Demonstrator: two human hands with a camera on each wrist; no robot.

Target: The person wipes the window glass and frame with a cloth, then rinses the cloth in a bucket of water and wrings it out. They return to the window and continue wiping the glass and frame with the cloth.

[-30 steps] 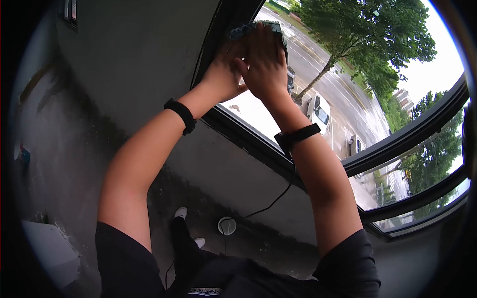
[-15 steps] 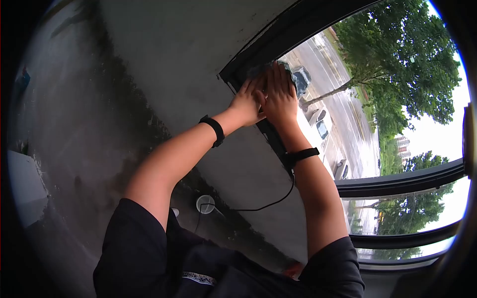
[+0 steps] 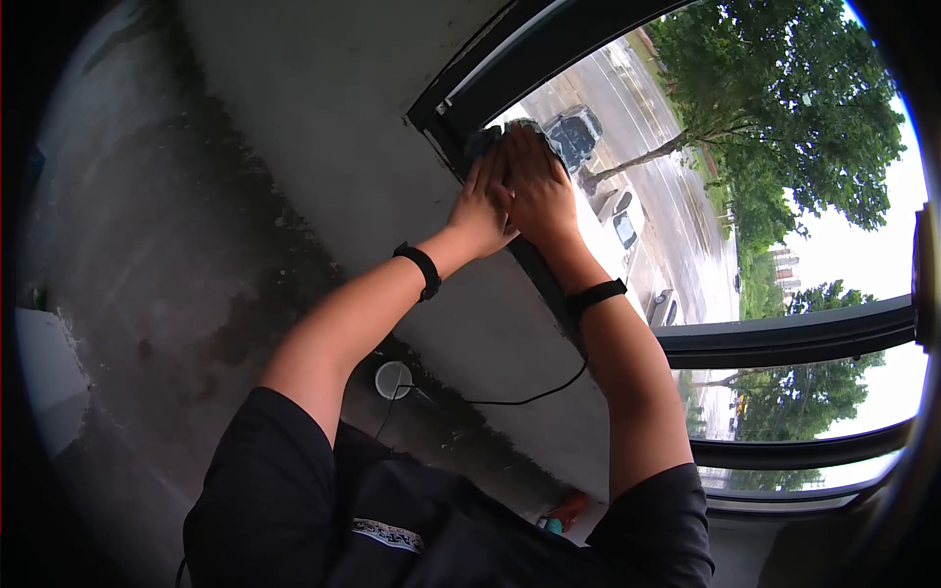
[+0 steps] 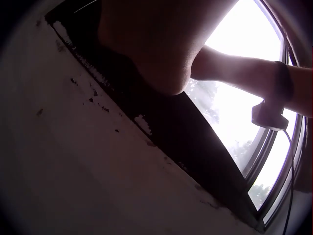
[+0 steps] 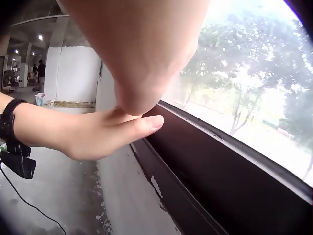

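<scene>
A crumpled dark blue-green cloth lies against the lower corner area of the window glass, mostly covered by both hands. My right hand rests on it with straight fingers pointing up the pane. Beside it, my left hand presses at the dark window frame, its fingers also extended and partly tucked under the right hand. The thumbs overlap in the head view. In the right wrist view the left hand's thumb sticks out below the right hand; the cloth is hidden there.
A white bucket stands on the floor below. A black cable hangs from the right wrist strap. Flaking grey wall runs under the frame. Crossbars divide the window at the right, with parked cars and trees outside.
The head view has turned, and the window corner shows more. Both hands have slid with the cloth along the pane's edge, staying together; a light strip of frame shows beyond them now.
</scene>
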